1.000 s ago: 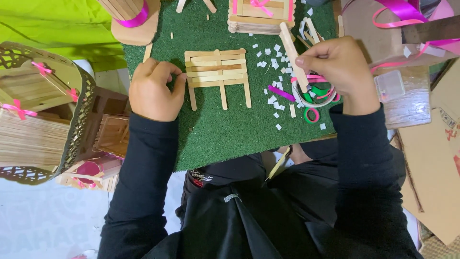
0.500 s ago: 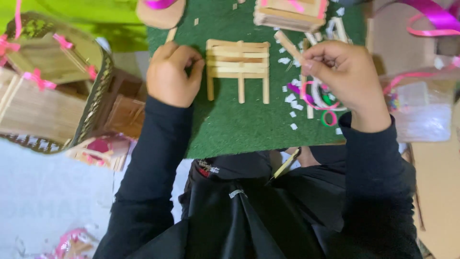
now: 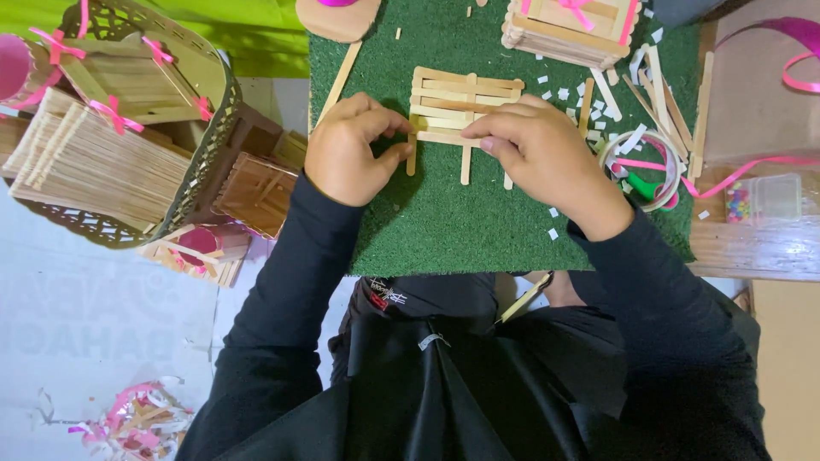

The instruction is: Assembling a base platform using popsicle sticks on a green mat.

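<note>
Small craft-stick bench frame (image 3: 465, 111) lies flat on the green turf mat (image 3: 444, 222), near the mat's top centre, slats running left-right with three legs pointing toward the person. Left hand (image 3: 350, 149) sits at the frame's left edge, thumb and forefinger pinching the end of the lower slat by the left leg. Right hand (image 3: 538, 154) covers the right side, fingers pressed together and flat on the slats, fingertips bearing down near the centre leg; right leg mostly hidden under it. My read: this is a press-and-align step on a glued joint. To do it well: keep the frame flat on the turf, push straight down rather than sideways so slats don't skate, use the left pinch only as a stop to square the end, check that the legs stay parallel before easing off. Can't tell if glue is wet or where it sits. Turf is soft, so uneven pressure could bow the frame; spread load across the slats. Clutter to avoid when lifting off: white paper scraps (image 3: 564, 92) just right of the frame, loose craft sticks (image 3: 658, 85), tape roll (image 3: 645, 162) with pink ribbon (image 3: 743, 166), stick box (image 3: 568, 30) above.
</note>
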